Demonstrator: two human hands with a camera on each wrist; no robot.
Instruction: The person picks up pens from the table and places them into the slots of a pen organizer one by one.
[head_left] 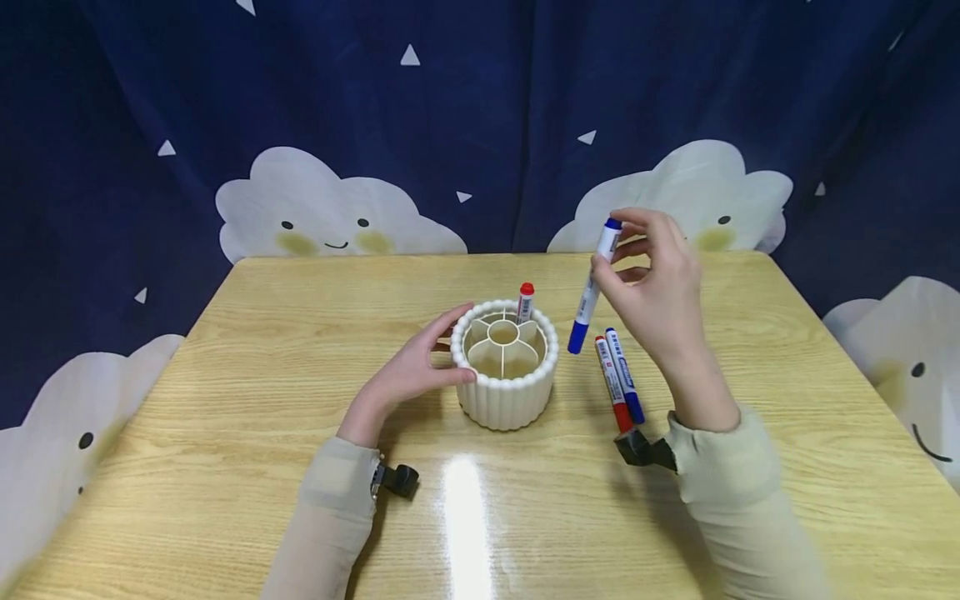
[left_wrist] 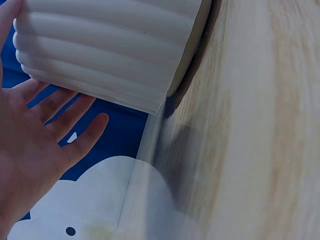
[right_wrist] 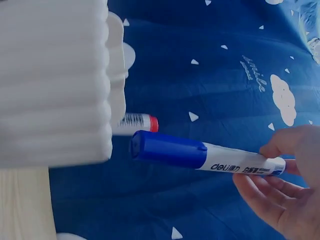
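A cream ribbed pen holder point(head_left: 506, 404) with a beaded rim and inner dividers stands upright on the table. My left hand point(head_left: 408, 362) holds its left side, thumb at the near rim and fingers reaching round the far side. In the left wrist view, the lower fingers point(left_wrist: 82, 135) are spread beside its ribbed wall. A red-capped marker point(head_left: 526, 302) stands in the holder's back compartment. To the right of the holder, my right hand point(head_left: 660, 275) pinches a blue whiteboard marker point(head_left: 590, 296) near its upper end. That marker is tilted, its blue cap pointing down, above the table.
A red marker point(head_left: 611, 375) and another blue marker point(head_left: 626, 379) lie side by side on the wooden table point(head_left: 300, 333), below my right hand. Behind the table hangs a dark blue curtain point(head_left: 480, 125) with white clouds and triangles.
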